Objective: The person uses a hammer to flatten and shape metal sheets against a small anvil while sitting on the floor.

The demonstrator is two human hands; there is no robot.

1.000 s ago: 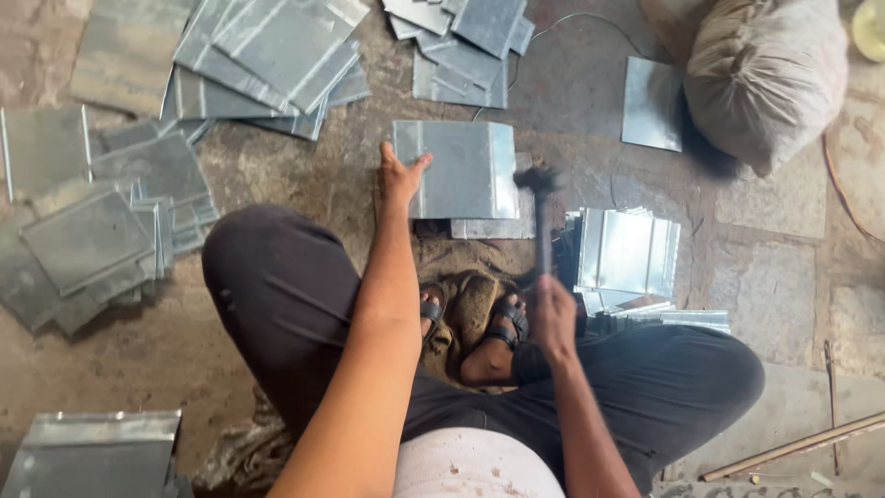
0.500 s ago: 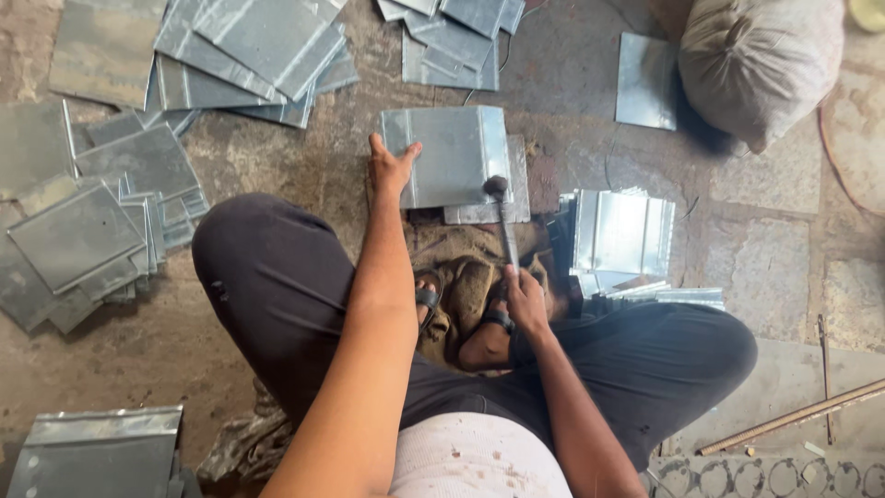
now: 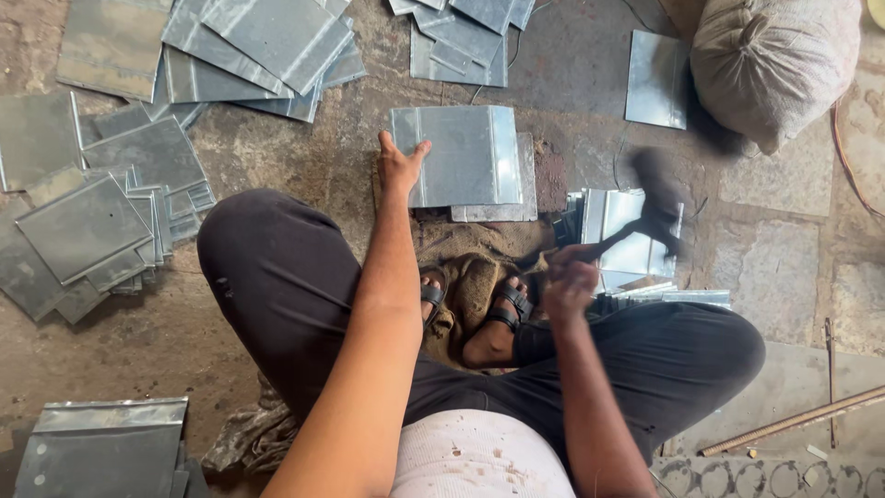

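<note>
I sit cross-legged on a stone floor. My left hand (image 3: 400, 166) presses on the left edge of a grey sheet-metal piece (image 3: 466, 153) that lies on top of another sheet in front of my feet. My right hand (image 3: 568, 281) is closed around the handle of a hammer (image 3: 645, 212). The hammer is blurred and its head is lifted to the right of the sheet, above a shiny stack of sheets (image 3: 627, 240).
Piles of cut metal sheets lie at the left (image 3: 88, 221), top left (image 3: 258, 46), top middle (image 3: 466, 32) and bottom left (image 3: 101, 447). A stuffed sack (image 3: 770, 65) sits at the top right. A rod (image 3: 793, 422) lies at the bottom right.
The hammer head was down on the sheet's right edge half a second ago; now it has swung up and to the right. My left hand stays on the sheet.
</note>
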